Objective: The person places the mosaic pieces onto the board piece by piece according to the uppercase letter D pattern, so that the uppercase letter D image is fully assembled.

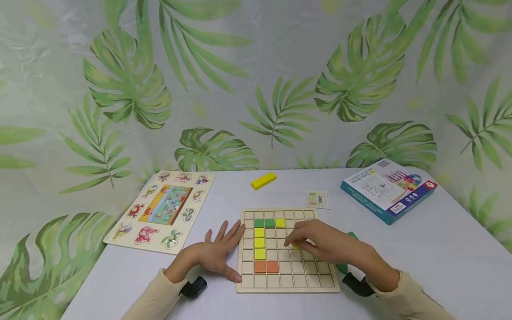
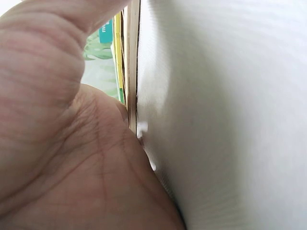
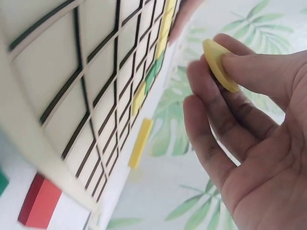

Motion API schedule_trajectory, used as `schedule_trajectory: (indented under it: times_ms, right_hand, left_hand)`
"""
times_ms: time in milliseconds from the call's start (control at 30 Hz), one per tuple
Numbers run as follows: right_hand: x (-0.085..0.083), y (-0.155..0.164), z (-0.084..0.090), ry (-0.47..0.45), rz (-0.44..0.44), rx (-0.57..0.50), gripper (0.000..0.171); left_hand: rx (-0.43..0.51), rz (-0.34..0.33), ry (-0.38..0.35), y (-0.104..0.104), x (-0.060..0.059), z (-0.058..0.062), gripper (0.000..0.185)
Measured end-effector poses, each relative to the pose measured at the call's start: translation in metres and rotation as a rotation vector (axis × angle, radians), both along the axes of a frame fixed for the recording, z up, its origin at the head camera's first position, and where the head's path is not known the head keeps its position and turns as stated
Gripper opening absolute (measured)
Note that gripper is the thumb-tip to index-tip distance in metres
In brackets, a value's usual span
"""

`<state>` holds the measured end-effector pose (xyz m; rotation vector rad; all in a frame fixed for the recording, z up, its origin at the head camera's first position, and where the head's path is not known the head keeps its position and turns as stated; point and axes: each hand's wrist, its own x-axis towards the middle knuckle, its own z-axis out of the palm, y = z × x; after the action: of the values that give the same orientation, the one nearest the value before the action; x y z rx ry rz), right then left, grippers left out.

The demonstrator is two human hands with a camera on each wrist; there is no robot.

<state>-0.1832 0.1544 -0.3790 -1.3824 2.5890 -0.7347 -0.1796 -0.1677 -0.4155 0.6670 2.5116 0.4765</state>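
My right hand [image 1: 318, 238] is over the right half of a wooden grid board [image 1: 286, 281]. Between thumb and fingertips it pinches a yellow square tile [image 3: 218, 64], held off the board in the right wrist view. My left hand [image 1: 219, 253] lies with spread, straight fingers at the board's left edge, thumb near the lower corner. On the grid, two green tiles [image 1: 259, 223] and a yellow tile [image 1: 280, 222] form a row. Below the leftmost green one runs a column of three yellow tiles [image 1: 259, 243], then two orange tiles [image 1: 260, 266].
A yellow bar [image 1: 264, 180] and a small pattern card [image 1: 318, 199] lie behind the board. An animal puzzle board [image 1: 184, 180] is at left, a boxed game [image 1: 388, 191] at back right. A green piece [image 1: 342, 267] shows under my right forearm; a red block [image 3: 41, 201] sits beside the board.
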Motion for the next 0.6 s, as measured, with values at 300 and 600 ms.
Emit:
schedule_trajectory:
  times_ms: [300,600]
  right_hand:
    - [0.003,-0.016,0.003,-0.104,-0.059,0.031,0.012]
    - [0.008,-0.025,0.0,-0.111,-0.055,-0.001,0.018]
  left_hand:
    - [0.005,-0.011,0.006,0.0,-0.001,0.001,0.129]
    - [-0.007,-0.012,0.011,-0.001,0.001,0.0,0.128]
